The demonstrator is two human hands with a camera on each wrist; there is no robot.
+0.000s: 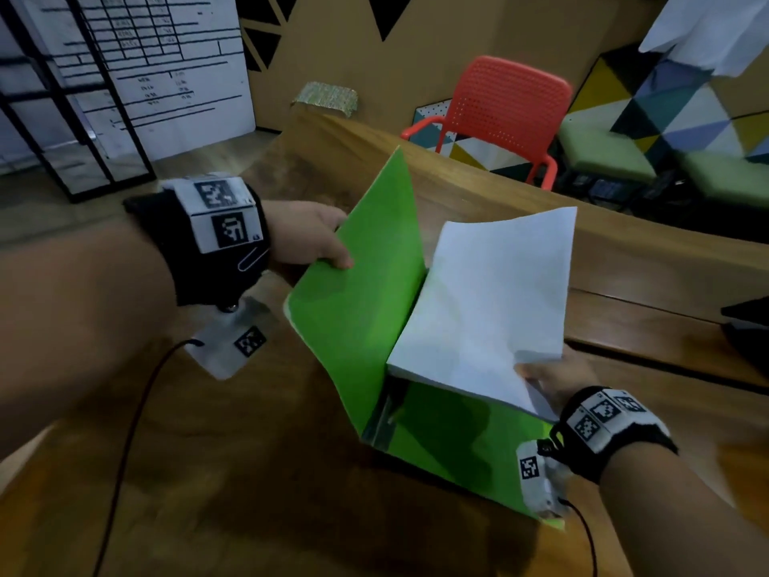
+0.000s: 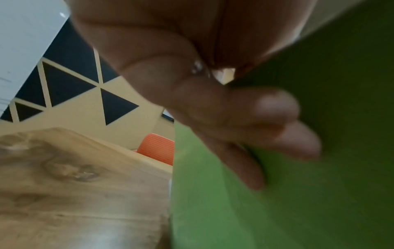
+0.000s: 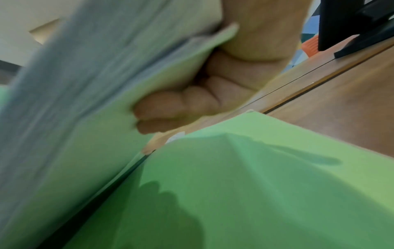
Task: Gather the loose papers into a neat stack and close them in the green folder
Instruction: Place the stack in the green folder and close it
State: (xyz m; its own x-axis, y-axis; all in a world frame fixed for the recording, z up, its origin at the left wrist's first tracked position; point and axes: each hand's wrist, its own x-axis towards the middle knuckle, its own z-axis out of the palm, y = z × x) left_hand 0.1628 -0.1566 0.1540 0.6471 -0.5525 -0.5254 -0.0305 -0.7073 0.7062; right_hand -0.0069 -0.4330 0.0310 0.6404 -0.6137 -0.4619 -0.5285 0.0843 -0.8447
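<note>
Head view shows the green folder [image 1: 366,310] open at the centre of the frame on the wooden table [image 1: 233,472], its back cover lying flat and its front cover raised nearly upright. The left hand [image 1: 310,235], at centre left, pinches that raised cover at its edge, thumb on the inner face. The right hand [image 1: 553,378], lower right, grips the paper stack [image 1: 491,297] by its near corner, fingers curled beneath, and the stack tilts above the flat cover with its inner edge near the spine. The sheets look squared together, so the gathering seems done. By my judgement, what remains is laying the stack flat inside and swinging the cover shut.
</note>
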